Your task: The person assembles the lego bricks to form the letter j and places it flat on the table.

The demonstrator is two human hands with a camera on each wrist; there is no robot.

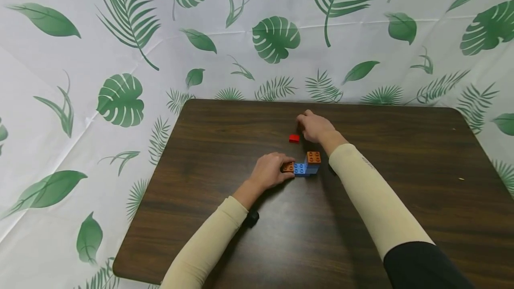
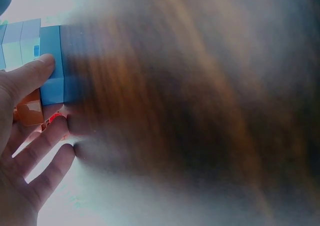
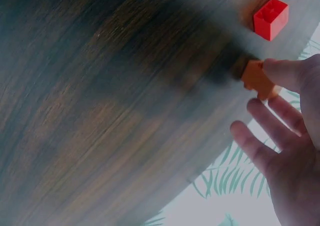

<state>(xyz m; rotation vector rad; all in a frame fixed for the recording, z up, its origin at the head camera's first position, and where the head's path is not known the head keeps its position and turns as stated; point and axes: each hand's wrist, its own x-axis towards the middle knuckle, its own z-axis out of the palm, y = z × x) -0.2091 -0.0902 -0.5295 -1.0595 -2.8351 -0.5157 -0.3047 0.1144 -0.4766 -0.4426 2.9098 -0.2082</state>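
Note:
My left hand (image 1: 270, 172) grips the left end of a joined toy-brick build, thumb and fingers around an orange brick (image 1: 288, 167) beside blue bricks (image 1: 299, 169). At the build's right end rises a short stack topped by another orange brick (image 1: 313, 157). In the left wrist view the thumb lies against a blue brick (image 2: 52, 86). Farther back, my right hand (image 1: 316, 129) pinches a loose orange brick (image 3: 258, 79) between thumb and index finger, at the tabletop; the head view hides this brick. A red brick (image 1: 294, 138) lies just left of that hand.
The dark wood-grain table (image 1: 225, 133) has rounded corners. Behind it hangs a white cloth (image 1: 237, 8) printed with green leaves. Dark wrist gear (image 1: 251, 218) shows under the left sleeve.

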